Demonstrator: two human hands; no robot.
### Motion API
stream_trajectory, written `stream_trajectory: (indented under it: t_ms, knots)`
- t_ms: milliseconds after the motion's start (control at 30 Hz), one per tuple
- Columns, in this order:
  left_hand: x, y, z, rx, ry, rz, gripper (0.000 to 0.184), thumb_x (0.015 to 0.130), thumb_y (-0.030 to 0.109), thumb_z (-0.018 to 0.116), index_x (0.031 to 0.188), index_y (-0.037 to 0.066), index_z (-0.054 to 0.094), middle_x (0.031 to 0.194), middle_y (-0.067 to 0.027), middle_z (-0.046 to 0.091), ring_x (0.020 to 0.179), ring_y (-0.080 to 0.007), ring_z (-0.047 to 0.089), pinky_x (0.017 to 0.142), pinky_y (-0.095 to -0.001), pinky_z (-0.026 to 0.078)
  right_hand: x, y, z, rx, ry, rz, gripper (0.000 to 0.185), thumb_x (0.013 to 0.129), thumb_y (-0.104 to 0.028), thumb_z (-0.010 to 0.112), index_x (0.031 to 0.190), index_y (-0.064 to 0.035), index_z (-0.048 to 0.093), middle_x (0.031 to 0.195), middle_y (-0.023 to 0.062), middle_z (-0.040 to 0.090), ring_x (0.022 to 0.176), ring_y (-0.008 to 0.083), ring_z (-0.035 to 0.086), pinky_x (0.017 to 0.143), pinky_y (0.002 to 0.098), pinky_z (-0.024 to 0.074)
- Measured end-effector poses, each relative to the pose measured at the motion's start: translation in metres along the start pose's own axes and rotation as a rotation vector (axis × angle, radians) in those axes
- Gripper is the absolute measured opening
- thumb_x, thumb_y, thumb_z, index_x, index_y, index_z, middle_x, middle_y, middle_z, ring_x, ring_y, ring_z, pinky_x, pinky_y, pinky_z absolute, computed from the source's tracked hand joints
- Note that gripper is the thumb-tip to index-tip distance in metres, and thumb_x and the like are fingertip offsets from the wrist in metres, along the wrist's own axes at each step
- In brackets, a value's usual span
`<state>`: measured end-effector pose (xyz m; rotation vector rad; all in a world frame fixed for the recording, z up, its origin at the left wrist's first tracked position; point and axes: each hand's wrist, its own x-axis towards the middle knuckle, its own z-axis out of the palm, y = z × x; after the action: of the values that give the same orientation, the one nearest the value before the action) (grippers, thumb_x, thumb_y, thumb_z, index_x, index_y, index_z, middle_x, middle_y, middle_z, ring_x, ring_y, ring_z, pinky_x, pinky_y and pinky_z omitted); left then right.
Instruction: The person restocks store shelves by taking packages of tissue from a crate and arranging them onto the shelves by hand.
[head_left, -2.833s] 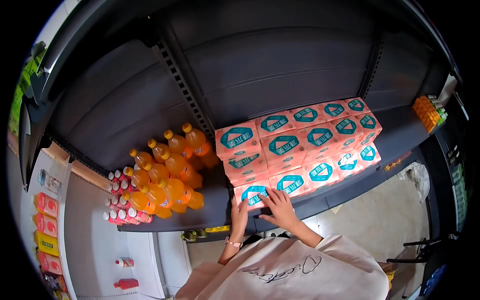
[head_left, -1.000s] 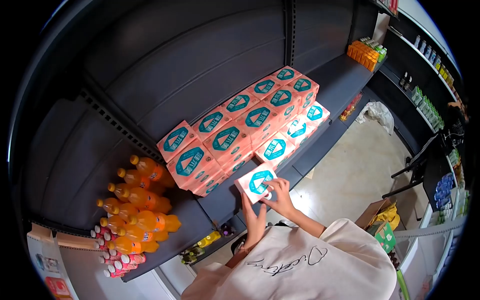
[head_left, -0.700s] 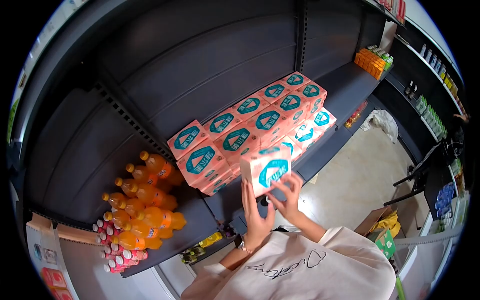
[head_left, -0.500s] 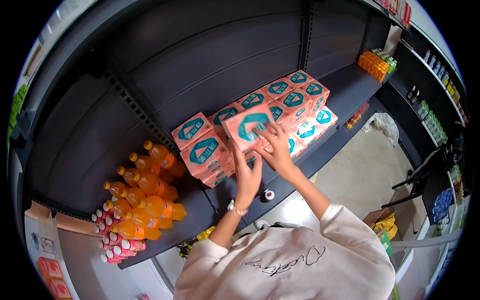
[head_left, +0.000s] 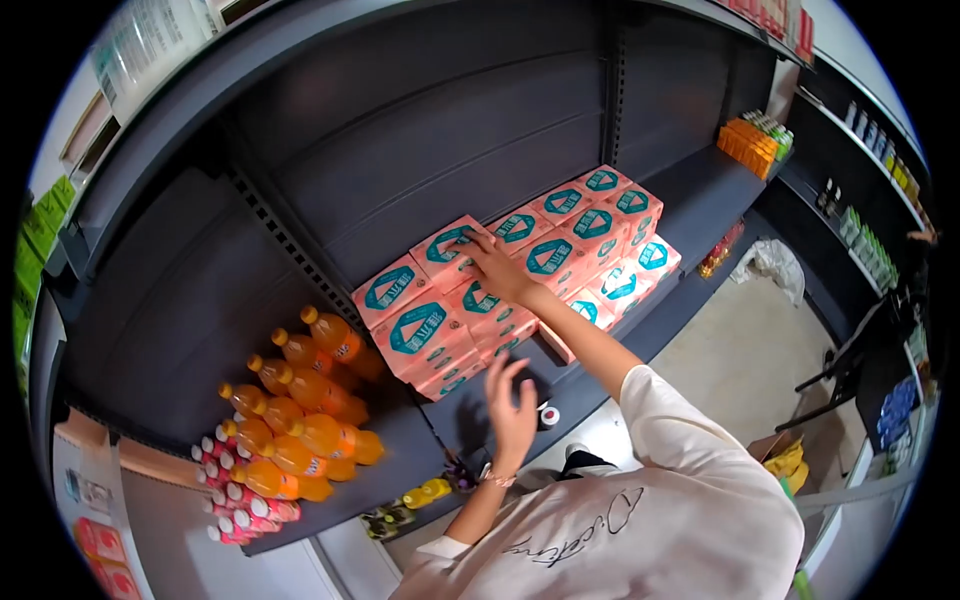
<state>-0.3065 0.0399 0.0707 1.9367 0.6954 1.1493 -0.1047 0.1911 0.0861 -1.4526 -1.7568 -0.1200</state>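
Pink boxes (head_left: 548, 256) with teal labels stand stacked in rows on the dark shelf. My right hand (head_left: 497, 270) reaches over the stack, its fingers stretched flat on top of one pink box (head_left: 440, 255) in the back row. That box sits against its neighbour (head_left: 388, 290) on the left end. Lower down, in front of the stack, my left hand (head_left: 512, 405) is empty with its fingers apart. Near it, a small white-and-red round object (head_left: 549, 416) lies at the shelf's front.
Orange soda bottles (head_left: 310, 390) stand grouped left of the boxes, beside pink bottles with white caps (head_left: 240, 510). Orange packs (head_left: 748, 148) sit at the shelf's far right end. A white plastic bag (head_left: 770, 268) lies on the floor, right of the shelf.
The pink box held in both hands is now down at the back of the stack. My left hand has let go and drawn back toward me; my right hand rests on the box.
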Motion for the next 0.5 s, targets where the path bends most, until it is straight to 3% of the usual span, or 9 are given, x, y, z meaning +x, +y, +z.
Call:
stream_trajectory:
  t_ms: [67,133,200,267,333,433,500]
  knots:
    - [0.001,0.003,-0.017,0.218,0.238,-0.011,0.035,0.088,0.008,0.058,0.122,0.002,0.053,0.141,-0.0207,0.037,0.134,-0.0347,0.032,0.109,-0.0427,0.026,0.007,0.005,0.003,-0.009,0.07,-0.055,0.053,0.083,-0.003,0.061,0.132,-0.0165,0.047,0.138,0.0196,0.038,0.131,0.0408,0.031,0.105,0.0534,0.0281]
    - [0.014,-0.018,-0.035,0.17,0.509,-0.053,0.047,0.09,0.01,0.055,0.133,-0.002,0.04,0.141,-0.0214,0.036,0.135,-0.0364,0.028,0.11,-0.0435,0.025,-0.007,-0.002,-0.008,-0.042,0.213,0.026,0.049,0.083,-0.01,0.062,0.129,-0.0129,0.048,0.133,0.0215,0.042,0.127,0.0415,0.034,0.102,0.0517,0.0303]
    - [0.038,-0.034,-0.052,0.286,0.708,-0.109,0.056,0.093,0.012,0.05,0.141,-0.002,0.026,0.142,-0.0216,0.034,0.134,-0.0347,0.031,0.109,-0.0415,0.025,-0.034,0.002,-0.031,-0.116,0.393,0.09,0.046,0.083,-0.014,0.062,0.128,-0.0108,0.049,0.13,0.0219,0.044,0.123,0.0417,0.037,0.101,0.0506,0.0307]
    - [0.053,-0.056,-0.057,0.099,0.655,-0.116,0.057,0.094,0.013,0.049,0.142,-0.002,0.024,0.144,-0.0217,0.032,0.133,-0.0333,0.032,0.11,-0.04,0.024,-0.078,0.006,-0.06,0.077,0.539,0.239,0.044,0.084,-0.019,0.061,0.125,-0.0075,0.051,0.126,0.0211,0.047,0.118,0.0403,0.04,0.1,0.0511,0.0294]
    - [0.055,-0.061,-0.055,-0.019,0.636,-0.134,0.058,0.094,0.014,0.048,0.143,-0.002,0.022,0.145,-0.0214,0.031,0.132,-0.0316,0.034,0.11,-0.0382,0.024,-0.139,0.011,-0.078,-0.118,0.447,0.297,0.042,0.084,-0.023,0.061,0.122,-0.0054,0.053,0.126,0.0183,0.047,0.12,0.0384,0.039,0.101,0.0535,0.026]
    - [0.062,-0.059,-0.051,-0.061,0.686,-0.129,0.055,0.094,0.013,0.048,0.142,-0.003,0.025,0.141,-0.0207,0.036,0.129,-0.0317,0.038,0.107,-0.0372,0.027,-0.197,0.025,-0.1,-0.264,0.063,0.288,0.054,0.082,-0.041,0.064,0.123,-0.0087,0.054,0.129,0.0159,0.046,0.124,0.0385,0.037,0.105,0.0583,0.0203]
    - [0.057,-0.046,-0.035,0.372,0.851,-0.023,0.05,0.093,0.011,0.05,0.138,-0.003,0.031,0.136,-0.0202,0.039,0.125,-0.0318,0.041,0.105,-0.0378,0.03,-0.223,0.042,-0.099,-0.344,-0.185,0.273,0.072,0.077,-0.056,0.064,0.132,-0.0113,0.05,0.139,0.0181,0.039,0.132,0.0403,0.031,0.107,0.063,0.0149]
